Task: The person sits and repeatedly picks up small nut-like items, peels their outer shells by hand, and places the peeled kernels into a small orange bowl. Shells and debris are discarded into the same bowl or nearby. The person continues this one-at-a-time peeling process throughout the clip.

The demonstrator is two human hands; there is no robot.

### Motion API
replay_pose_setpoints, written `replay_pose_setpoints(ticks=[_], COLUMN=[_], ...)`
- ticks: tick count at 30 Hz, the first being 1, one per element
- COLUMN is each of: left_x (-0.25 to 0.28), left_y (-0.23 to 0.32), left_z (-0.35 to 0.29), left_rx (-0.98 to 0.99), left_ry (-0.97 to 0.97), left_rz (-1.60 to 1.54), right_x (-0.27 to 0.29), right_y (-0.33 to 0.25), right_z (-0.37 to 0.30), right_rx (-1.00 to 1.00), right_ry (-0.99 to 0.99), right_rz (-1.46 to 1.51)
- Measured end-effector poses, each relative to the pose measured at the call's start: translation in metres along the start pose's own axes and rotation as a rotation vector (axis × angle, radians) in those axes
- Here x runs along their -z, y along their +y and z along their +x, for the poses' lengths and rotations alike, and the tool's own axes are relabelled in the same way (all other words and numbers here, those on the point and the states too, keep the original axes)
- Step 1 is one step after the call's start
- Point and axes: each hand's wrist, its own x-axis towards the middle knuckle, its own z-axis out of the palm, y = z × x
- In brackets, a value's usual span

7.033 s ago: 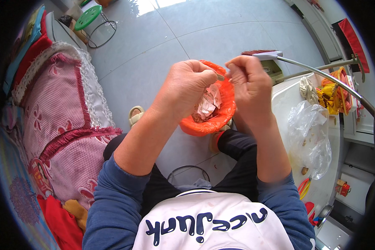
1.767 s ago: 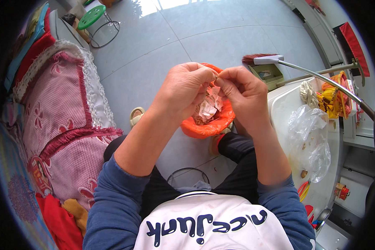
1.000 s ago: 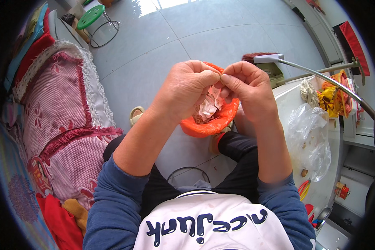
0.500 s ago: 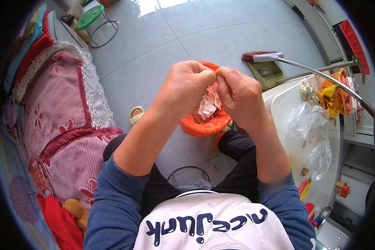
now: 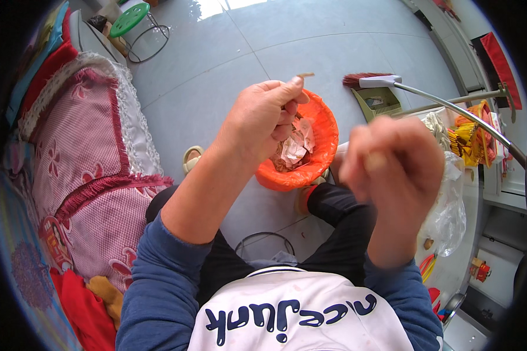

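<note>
My left hand (image 5: 268, 114) pinches a small, thin, brownish strip (image 5: 305, 75) between thumb and forefinger; its exact kind is too small to tell. Just beneath that hand stands an orange bin with an orange bag liner (image 5: 328, 131), on the floor between my feet. Crumpled pale pink paper-like scraps (image 5: 295, 143) lie inside it, partly covered by my fingers. My right hand (image 5: 395, 161) is raised to the right of the bin, apart from the left. Its fingers look curled but are smeared by motion, so whatever they hold cannot be made out.
On the right, a white table (image 5: 430, 234) bears a clear plastic bag (image 5: 451, 219) and an orange-yellow basket (image 5: 480, 126). A broom (image 5: 380, 80) and green dustpan (image 5: 376, 104) are beyond it. A pink-covered sofa (image 5: 82, 158) stands left; a green stool (image 5: 130, 19) is far left.
My hands were together above the bin; now they are apart. The right has swung right and toward me, while the left stays above the bin with the strip now visible.
</note>
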Motion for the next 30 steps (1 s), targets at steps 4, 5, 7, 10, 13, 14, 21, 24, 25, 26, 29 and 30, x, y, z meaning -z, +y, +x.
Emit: replay_pose_setpoints(ticks=[4,5,7,10,13,14,21,24,25,26,29,30], left_x=[0.006,0.007,0.01,0.009,-0.002,-0.003,-0.004,-0.004,-0.005,-0.006,-0.009,-0.008], left_y=[-0.003,-0.003,-0.001,0.002,-0.002,-0.002,-0.004,-0.01,-0.013,-0.015,-0.023,-0.026], left_z=[0.008,0.009,0.01,0.008,0.006,0.005,0.005,0.006,0.006,0.006,0.004,0.002], left_rx=[0.086,0.126,0.177,0.191,0.129,0.146,0.2,0.183,0.169,0.206,0.191,0.199], left_ry=[-0.042,-0.055,-0.135,-0.135,-0.103,-0.099,-0.172,-0.183,-0.189,-0.207,-0.191,-0.195], left_rz=[-0.158,-0.21,-0.327,-0.41,-0.483,-0.5,-0.493,-0.394,-0.356,-0.378,-0.288,-0.287], right_x=[0.007,0.007,-0.001,-0.024,-0.035,-0.035,0.008,0.015,0.02,0.021,0.022,0.022], right_y=[-0.026,-0.029,-0.034,-0.032,-0.031,-0.033,-0.035,0.009,0.029,0.041,0.066,0.071], right_z=[0.004,0.003,-0.005,-0.021,-0.027,-0.026,-0.006,0.004,0.016,0.017,0.019,0.019], right_rx=[0.231,0.198,0.299,0.488,0.576,0.574,0.117,0.155,0.215,0.144,-0.037,-0.076], right_ry=[-0.597,-0.647,-0.594,-0.336,-0.243,-0.25,-0.319,0.048,0.052,0.03,0.014,0.04], right_rz=[0.161,0.301,0.314,0.346,0.324,0.306,-0.126,-0.674,-0.835,-0.802,-0.672,-0.613])
